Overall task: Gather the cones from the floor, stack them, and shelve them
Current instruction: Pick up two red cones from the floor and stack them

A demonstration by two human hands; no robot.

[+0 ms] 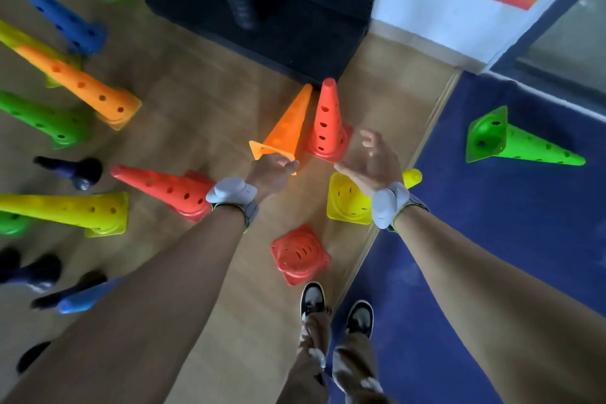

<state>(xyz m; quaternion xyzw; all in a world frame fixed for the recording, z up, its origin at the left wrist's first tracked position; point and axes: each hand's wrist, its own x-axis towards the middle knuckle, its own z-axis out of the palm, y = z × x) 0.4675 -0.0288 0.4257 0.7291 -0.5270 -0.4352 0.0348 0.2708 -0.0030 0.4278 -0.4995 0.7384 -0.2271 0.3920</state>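
A person looks down at their two bare arms reaching over a wooden floor scattered with coloured cones. The left hand (pixel 270 170) is closed on the base rim of an orange cone (pixel 283 131) lying just above centre, its tip pointing to twelve o'clock. The right hand (pixel 370 161) is spread open and holds nothing, hovering just beside an upright red cone (pixel 328 125). A yellow cone (pixel 349 198) lies under the right wrist, and another red cone (pixel 300 254) stands at six o'clock, near the person's shoes (pixel 334 308). More cones lie toward nine and ten o'clock, and a green cone (pixel 521 144) lies on the blue mat (pixel 492 239) at three o'clock. A dark shelf base (pixel 295 39) sits at twelve o'clock. Gathering looks barely begun: no stack is visible, and no cones are shelved.
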